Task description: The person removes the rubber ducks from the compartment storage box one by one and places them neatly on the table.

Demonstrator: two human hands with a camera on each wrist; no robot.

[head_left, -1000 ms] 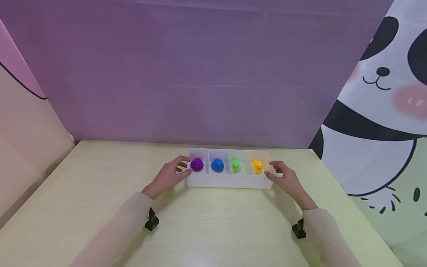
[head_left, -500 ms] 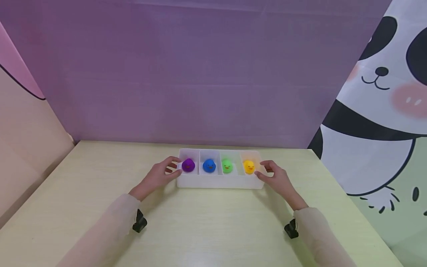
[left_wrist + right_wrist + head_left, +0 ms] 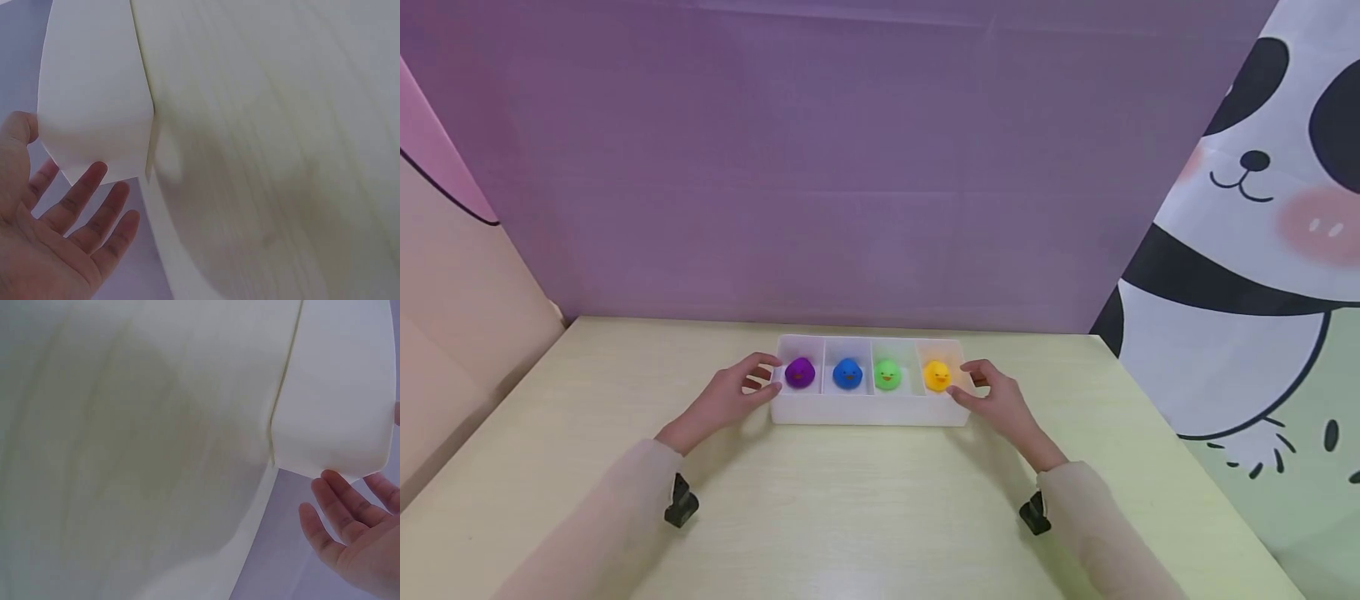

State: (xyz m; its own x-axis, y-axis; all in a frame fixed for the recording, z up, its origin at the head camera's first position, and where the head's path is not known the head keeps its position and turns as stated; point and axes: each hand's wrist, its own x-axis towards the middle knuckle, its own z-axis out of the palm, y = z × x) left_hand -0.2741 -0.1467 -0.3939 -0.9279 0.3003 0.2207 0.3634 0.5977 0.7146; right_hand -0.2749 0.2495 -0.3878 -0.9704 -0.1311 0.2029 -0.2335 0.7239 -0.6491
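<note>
A white tray [image 3: 868,410] with a row of compartments stands on the table, its long side towards me. From left to right its compartments hold a purple duck [image 3: 800,372], a blue duck [image 3: 847,374], a green duck [image 3: 887,375] and a yellow duck [image 3: 937,376]. My left hand [image 3: 730,398] grips the tray's left end, thumb at the front rim and fingers around the end wall. At the opposite end my right hand [image 3: 1003,407] holds on the same way, thumb near the yellow duck. Both wrist views show the tray's plain outer wall and fingers spread by its end.
The pale wooden table [image 3: 835,517] ends at a far edge just behind the tray. A purple cloth backdrop [image 3: 820,167] rises beyond it. To the right hangs a panda-printed panel [image 3: 1232,358]; a pale wall [image 3: 467,333] borders the left.
Both hands have slid the tray to the left along the table, with the ducks riding in their compartments. The hold at each end looks the same.
</note>
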